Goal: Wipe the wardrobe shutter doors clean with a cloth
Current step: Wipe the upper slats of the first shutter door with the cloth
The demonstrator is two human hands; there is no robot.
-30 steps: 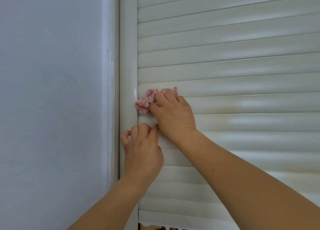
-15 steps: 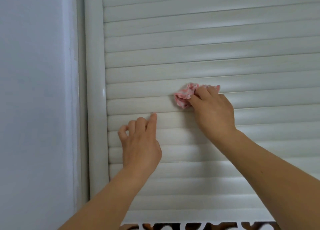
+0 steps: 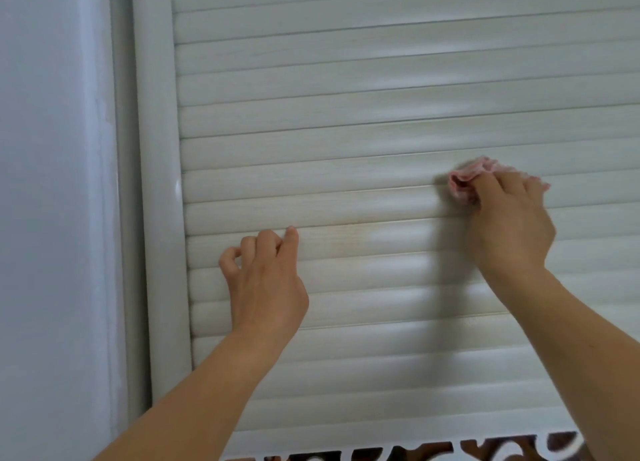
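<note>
The right hand point(image 3: 509, 218) has the pink cloth point(image 3: 465, 180) bunched up under curled fingers and thumb, pressed flat against a slat of the shutter door point(image 3: 346, 79), right of centre and about halfway up the view. The hand and cloth show blurred, so this looks like a stroke in full swing along that slat. The left hand point(image 3: 266, 273) sits lower and well to the left, fingers loosely curled, holding nothing, fingertips resting on a slat as a brace near the frame post point(image 3: 156, 183). Between the two hands there's a faint yellowish stain point(image 3: 349, 235) on the slat level with the left fingertips, and that's the risk here: the cloth is working a higher slat, so that mark could be passed over if the strokes don't drop down. The cloth is wadded small, too, so it may ride the rounded faces and skip the grooves between slats, leaving dust in there. Press too hard on one thin slat and it could flex. Below, a cut-out trim point(image 3: 415, 452) edges the panel, where a loose corner of cloth could snag.
</note>
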